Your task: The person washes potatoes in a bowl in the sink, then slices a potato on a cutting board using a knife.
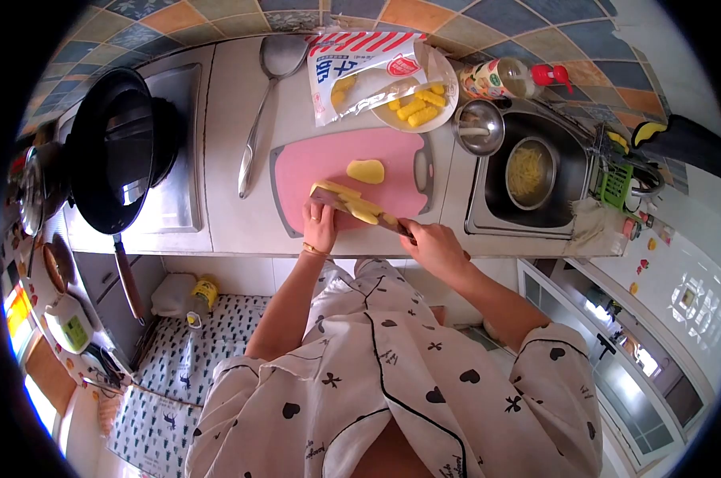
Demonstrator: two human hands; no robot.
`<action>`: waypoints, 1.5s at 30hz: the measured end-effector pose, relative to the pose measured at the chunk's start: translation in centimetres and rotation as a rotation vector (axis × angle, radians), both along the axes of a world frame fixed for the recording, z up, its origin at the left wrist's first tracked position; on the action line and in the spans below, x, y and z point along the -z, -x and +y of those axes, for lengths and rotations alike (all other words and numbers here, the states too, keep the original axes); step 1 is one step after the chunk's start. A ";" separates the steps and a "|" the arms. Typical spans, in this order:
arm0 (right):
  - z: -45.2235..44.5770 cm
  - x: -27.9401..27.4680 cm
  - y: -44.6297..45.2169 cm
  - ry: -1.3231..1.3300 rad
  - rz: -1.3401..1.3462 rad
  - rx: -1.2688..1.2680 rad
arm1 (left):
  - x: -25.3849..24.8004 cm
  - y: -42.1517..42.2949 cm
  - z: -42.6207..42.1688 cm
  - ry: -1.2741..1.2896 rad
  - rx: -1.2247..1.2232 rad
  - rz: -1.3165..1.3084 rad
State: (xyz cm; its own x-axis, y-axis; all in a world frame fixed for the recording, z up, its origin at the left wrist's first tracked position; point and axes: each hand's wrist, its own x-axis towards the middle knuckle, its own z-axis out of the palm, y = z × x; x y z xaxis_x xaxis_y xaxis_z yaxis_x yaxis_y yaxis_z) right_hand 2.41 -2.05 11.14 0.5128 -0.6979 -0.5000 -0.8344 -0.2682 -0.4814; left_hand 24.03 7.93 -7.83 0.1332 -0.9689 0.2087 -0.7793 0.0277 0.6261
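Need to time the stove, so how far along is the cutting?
Looks done: pale yellow shreds sit in the metal bowl in the sink.
In hand: the right hand holds the knife against yellow slices, the left hand beside them.
Seemingly left: those slices, plus one broad slice lying flat on the board.

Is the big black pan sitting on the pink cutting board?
No, the black pan is over by the stove, away from the pink cutting board.
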 end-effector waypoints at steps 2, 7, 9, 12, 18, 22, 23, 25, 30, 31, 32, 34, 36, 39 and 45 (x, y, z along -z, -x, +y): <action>-0.1 -0.1 -0.2 -0.018 0.030 0.010 | 0.1 0.1 0.1 -0.027 -0.011 0.003; 0.2 1.2 0.3 -0.020 0.039 0.006 | 0.1 -0.1 0.1 -0.018 0.003 0.003; 0.2 1.2 0.2 -0.012 0.031 0.002 | 0.0 0.0 0.0 -0.002 -0.007 0.000; 0.0 1.4 0.0 -0.007 0.002 -0.001 | 0.2 0.0 0.1 -0.003 -0.004 -0.028; -0.4 5.6 -2.7 0.002 -0.004 0.016 | -0.5 -0.1 -0.4 0.016 -0.016 0.006; -0.8 8.8 -3.7 0.062 -0.058 0.028 | -1.1 -0.1 -1.1 0.052 -0.030 0.008; -0.6 8.7 -3.9 0.079 -0.096 0.040 | -1.3 -0.3 -1.4 0.051 -0.011 0.011; -1.1 8.4 -3.6 0.010 -0.154 0.069 | -2.1 -0.1 -1.5 0.056 0.008 0.029; -1.7 7.5 -2.4 -0.138 -0.252 0.200 | -3.6 -0.4 -1.4 0.011 0.031 0.021; -1.8 7.3 -1.9 -0.160 -0.267 0.231 | -3.7 -0.4 -1.2 0.012 0.033 0.027; -1.9 6.8 -1.4 -0.183 -0.282 0.263 | -3.9 -0.4 -1.1 0.011 0.035 0.034; -2.0 5.8 -0.6 -0.132 -0.317 0.297 | -4.3 -0.4 -0.7 0.013 0.035 0.036; -2.2 3.9 -0.1 -0.122 -0.239 0.329 | -5.2 -0.3 -0.6 0.015 0.028 0.026; -1.9 3.4 0.7 -0.034 -0.162 0.381 | -6.0 -0.3 -0.4 0.012 0.028 0.045; -1.0 4.7 2.5 0.200 -0.138 0.246 | -7.4 0.0 0.1 -0.014 0.014 0.029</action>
